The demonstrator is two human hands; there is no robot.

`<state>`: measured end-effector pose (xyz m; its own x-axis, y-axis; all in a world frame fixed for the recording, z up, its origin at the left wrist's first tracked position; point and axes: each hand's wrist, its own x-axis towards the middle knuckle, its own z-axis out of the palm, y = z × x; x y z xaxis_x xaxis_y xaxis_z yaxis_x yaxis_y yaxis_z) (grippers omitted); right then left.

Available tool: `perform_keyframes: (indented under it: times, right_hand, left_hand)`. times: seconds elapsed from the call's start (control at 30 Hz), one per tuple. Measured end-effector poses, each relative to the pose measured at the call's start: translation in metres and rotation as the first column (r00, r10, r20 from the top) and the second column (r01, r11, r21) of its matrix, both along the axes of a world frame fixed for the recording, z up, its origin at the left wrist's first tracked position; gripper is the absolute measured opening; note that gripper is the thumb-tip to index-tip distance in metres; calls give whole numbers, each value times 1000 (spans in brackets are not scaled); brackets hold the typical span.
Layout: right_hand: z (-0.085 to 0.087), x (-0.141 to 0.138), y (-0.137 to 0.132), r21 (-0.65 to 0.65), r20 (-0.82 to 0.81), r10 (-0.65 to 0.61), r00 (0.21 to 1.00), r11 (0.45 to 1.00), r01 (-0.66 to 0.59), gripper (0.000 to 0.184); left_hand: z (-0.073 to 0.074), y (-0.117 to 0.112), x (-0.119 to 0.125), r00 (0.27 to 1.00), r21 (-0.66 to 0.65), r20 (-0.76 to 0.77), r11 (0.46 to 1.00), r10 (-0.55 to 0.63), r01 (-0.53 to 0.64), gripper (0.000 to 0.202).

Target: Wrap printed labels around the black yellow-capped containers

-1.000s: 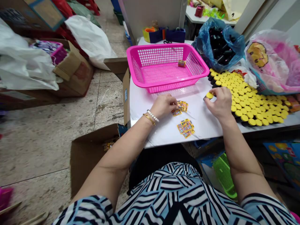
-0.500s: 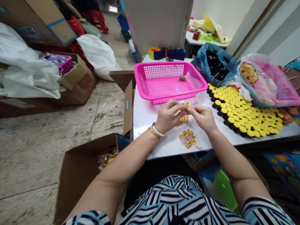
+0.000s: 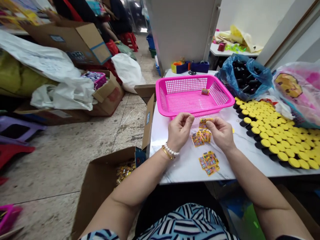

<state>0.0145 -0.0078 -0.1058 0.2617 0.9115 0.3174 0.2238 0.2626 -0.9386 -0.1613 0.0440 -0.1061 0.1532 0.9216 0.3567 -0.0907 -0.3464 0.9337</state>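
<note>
My right hand (image 3: pixel 220 132) pinches a small yellow-orange printed label (image 3: pixel 205 122) between thumb and fingers, just in front of the pink basket. To its left, my left hand (image 3: pixel 180 129) is closed, thumb pressed to the curled fingers; whether anything small sits in them I cannot make out. Under the hands lies one loose pile of similar labels (image 3: pixel 198 139) on the white table, and a second label pile (image 3: pixel 209 162) lies nearer its front edge. Inside the pink basket (image 3: pixel 162 100) rests a small cylinder (image 3: pixel 205 91) wrapped in a like label.
Rows of black cylinders with yellow tops (image 3: pixel 277 143) stand at the right. Behind them are a blue bag (image 3: pixel 226 68) of black pieces and a pinkish bag (image 3: pixel 300 80). A cardboard box (image 3: pixel 92 180) holding small shiny pieces is at my left. Tape dispensers (image 3: pixel 183 67) stand behind the basket.
My hands have moved apart; both were together at a label, which now stays in the right hand. The view has swung left, so the table appears farther right and lower.
</note>
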Motion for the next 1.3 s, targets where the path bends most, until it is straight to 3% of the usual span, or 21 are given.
perform_keyframes:
  times: [0.13,0.37,0.47,0.6,0.8,1.07,1.3]
  right_hand:
    - [-3,8,-1,31,-4,-86,996,996,86,28]
    - [-7,4,-2,74,99,-56,994,996,49,23]
    - [-9,3,-1,99,200,-122,972,990,104,24]
    - [-10,4,1,121,139,-179,974,979,163,29]
    - [-8,1,-1,139,225,-141,964,984,111,27]
    - [-8,1,-2,174,212,-170,962,976,134,23]
    - [-1,-1,-4,221,351,-177,919,970,103,21]
  left_hand:
    - [3,-7,4,999,-15,-25,1000,-25,24,33]
    - [0,-10,8,997,62,-61,997,-40,44,23]
    - [2,-11,9,998,-37,37,998,-43,44,27]
    - [9,-13,9,984,-182,176,982,-17,50,33]
    - [12,-15,8,988,-199,113,971,-109,130,27]
    - [9,-10,8,934,-408,343,879,-102,245,38]
    - [12,-9,5,937,-425,298,854,-179,299,41]
